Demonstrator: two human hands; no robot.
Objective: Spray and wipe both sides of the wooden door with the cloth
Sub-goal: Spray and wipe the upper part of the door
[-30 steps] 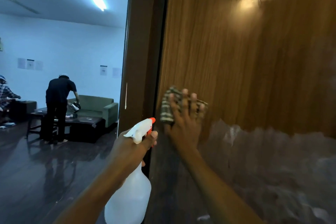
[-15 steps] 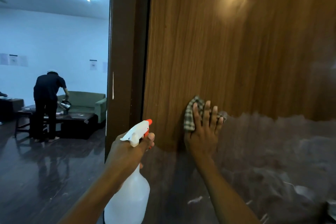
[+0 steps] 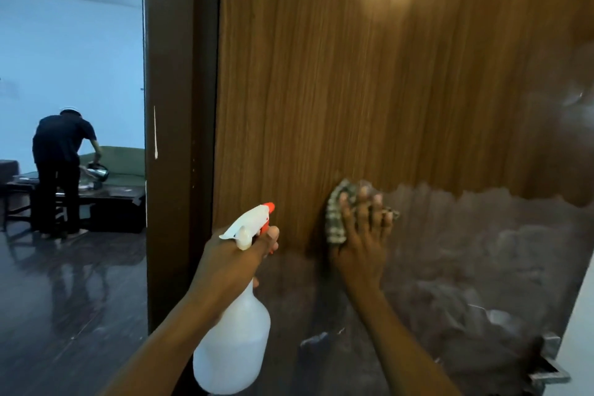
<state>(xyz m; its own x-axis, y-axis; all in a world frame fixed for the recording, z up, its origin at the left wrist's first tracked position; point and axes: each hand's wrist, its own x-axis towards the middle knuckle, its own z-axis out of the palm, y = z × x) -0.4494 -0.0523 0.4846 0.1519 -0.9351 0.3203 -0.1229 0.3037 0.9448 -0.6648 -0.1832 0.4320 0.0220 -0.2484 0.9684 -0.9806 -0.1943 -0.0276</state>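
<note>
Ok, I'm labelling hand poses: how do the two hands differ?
The left hand grips the spray bottle by its neck, off the door; the right hand lies flat, fingers spread, pressing the checked cloth against it. The left hand is nearer the door's edge. Both are bare.
</note>
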